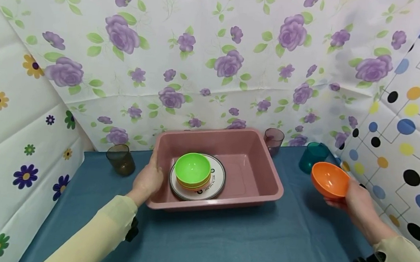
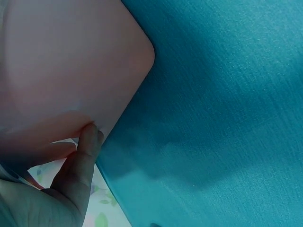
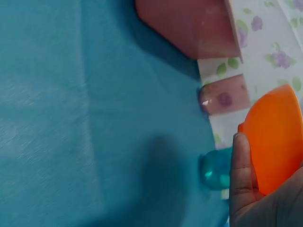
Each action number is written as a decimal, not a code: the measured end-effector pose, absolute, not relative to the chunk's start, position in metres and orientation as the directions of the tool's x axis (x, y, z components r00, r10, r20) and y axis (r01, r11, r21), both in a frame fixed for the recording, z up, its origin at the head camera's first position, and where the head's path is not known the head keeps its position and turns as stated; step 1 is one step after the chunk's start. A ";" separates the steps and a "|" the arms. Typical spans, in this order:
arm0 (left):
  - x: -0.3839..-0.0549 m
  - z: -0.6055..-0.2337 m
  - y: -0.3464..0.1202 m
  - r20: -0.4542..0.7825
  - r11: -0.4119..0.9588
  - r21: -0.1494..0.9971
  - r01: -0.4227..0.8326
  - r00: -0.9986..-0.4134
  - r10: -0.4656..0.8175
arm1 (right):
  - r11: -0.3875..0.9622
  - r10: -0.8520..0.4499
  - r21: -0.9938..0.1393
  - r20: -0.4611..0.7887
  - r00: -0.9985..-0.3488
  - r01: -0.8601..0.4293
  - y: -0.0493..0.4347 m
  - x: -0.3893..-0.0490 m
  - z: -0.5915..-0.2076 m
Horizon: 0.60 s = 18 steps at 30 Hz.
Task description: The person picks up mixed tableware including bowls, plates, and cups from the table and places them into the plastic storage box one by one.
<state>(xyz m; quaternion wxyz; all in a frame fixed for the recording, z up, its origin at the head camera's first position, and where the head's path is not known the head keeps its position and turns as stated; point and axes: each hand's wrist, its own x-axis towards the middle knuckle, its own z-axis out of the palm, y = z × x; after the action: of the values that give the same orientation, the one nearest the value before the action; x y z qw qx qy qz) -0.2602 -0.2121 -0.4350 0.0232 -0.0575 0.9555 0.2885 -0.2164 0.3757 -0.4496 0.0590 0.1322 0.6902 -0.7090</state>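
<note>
A pink plastic basin (image 1: 245, 179) stands in the middle of the table. My left hand (image 1: 148, 183) grips its left side; in the left wrist view the thumb (image 2: 87, 146) presses the basin's outer wall. Inside the basin, at the left, lies a white plate (image 1: 218, 179) with a dark rim, bearing a stack of bowls with a green bowl (image 1: 193, 167) on top. Off to the right my right hand (image 1: 359, 202) holds an orange bowl (image 1: 329, 180) above the table, thumb along its underside in the right wrist view.
A teal cup (image 1: 309, 156) stands just behind the orange bowl. A pinkish clear cup (image 1: 274, 140) is by the basin's back right corner, and a brown cup (image 1: 121, 161) is left of the basin. Patterned sheets (image 1: 201, 56) enclose the blue-covered table (image 1: 223, 239).
</note>
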 end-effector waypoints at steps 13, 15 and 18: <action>-0.261 -0.436 -0.211 -0.102 0.813 0.564 -0.143 -0.989 -0.103 | 0.131 0.094 -0.964 -0.220 -0.971 0.231 0.327 -0.251 -0.411; -0.261 -0.436 -0.211 -0.096 0.813 0.566 -0.138 -0.990 -0.102 | 0.177 0.085 -0.961 -0.202 -0.976 0.214 0.316 -0.256 -0.405; -0.261 -0.436 -0.212 -0.096 0.813 0.564 -0.142 -0.990 -0.106 | 0.209 0.066 -0.959 -0.181 -0.981 0.191 0.298 -0.263 -0.398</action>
<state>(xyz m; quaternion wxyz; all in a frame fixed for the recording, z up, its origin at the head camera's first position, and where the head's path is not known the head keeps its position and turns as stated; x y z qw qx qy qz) -0.2609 -0.2121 -0.4359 0.0300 -0.0652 0.9517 0.2986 -0.2628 0.2979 -0.3978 0.0500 0.0827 0.7758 -0.6235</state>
